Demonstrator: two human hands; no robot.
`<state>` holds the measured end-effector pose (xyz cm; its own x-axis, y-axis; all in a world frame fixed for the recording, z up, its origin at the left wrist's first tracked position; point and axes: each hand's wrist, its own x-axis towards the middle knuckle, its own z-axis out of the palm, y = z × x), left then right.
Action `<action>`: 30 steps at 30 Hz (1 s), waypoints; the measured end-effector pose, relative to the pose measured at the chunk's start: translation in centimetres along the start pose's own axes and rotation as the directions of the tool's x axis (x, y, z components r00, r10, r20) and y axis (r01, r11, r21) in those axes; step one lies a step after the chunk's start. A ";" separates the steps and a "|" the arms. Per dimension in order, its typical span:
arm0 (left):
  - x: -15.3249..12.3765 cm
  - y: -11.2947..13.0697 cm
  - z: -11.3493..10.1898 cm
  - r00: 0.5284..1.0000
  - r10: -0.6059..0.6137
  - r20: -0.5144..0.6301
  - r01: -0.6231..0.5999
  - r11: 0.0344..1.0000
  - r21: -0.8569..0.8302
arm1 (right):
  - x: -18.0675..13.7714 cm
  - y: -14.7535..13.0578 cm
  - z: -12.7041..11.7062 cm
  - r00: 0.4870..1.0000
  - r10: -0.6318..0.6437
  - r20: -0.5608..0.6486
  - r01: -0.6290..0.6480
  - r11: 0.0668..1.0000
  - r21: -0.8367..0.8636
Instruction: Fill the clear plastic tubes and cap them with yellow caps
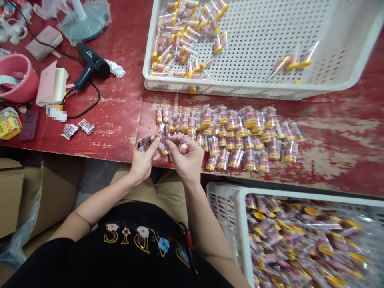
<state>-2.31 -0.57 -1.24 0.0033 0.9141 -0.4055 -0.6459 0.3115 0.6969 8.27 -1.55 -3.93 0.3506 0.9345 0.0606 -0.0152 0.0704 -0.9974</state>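
My left hand [143,159] is closed at the red table's front edge, pinching a small printed packet [144,143]. My right hand [186,160] is closed around a small clear plastic tube [185,144], held upright next to the left hand. Between the two hands lies a small yellow-capped vial [163,149]. Just beyond my hands, several wrapped vials with yellow caps [234,132] are lined up in rows on the table.
A white perforated tray [270,90] at the back holds more vials. A white basket [237,208] full of wrapped vials stands at the lower right. A black heat gun [90,64], pink bowl [18,78], boxes and two loose packets [78,129] lie at the left.
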 end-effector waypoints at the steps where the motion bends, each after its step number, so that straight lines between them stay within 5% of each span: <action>1: -0.3 -0.2 0.3 1.000 0.023 -0.013 -0.023 1.000 0.003 | -0.1 -0.1 0.2 1.000 0.003 -0.017 -0.003 1.000 0.012; 6: -0.5 -0.2 1.0 0.999 -0.038 -0.039 0.038 0.999 -0.011 | -0.3 -0.5 -0.1 0.999 0.028 -0.017 -0.027 0.998 0.064; 10: -0.1 0.7 0.7 0.991 -0.125 -0.044 0.121 0.989 -0.086 | -1.3 -1.4 -2.1 0.995 -0.006 0.104 -0.002 0.997 0.080; 16: -0.2 1.2 0.9 0.984 -0.176 -0.022 0.172 0.978 -0.121 | -3.6 -1.1 -3.1 0.951 -0.310 0.016 0.309 0.942 -0.131; 23: -1.0 1.2 1.4 0.969 -0.226 0.097 0.232 0.971 -0.055 | -3.7 -1.3 -3.1 0.847 -0.527 -0.075 0.481 0.818 -0.316; 30: -1.6 1.8 1.5 0.981 -0.141 0.133 0.127 0.986 0.106 | -4.5 -2.0 -4.5 0.909 -0.350 0.226 0.381 0.918 -0.110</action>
<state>-2.38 -1.06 1.56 0.1956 0.8874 -0.4175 -0.5557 0.4511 0.6984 10.95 -7.48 -2.37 0.1123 0.9039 0.4128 0.2224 0.3821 -0.8970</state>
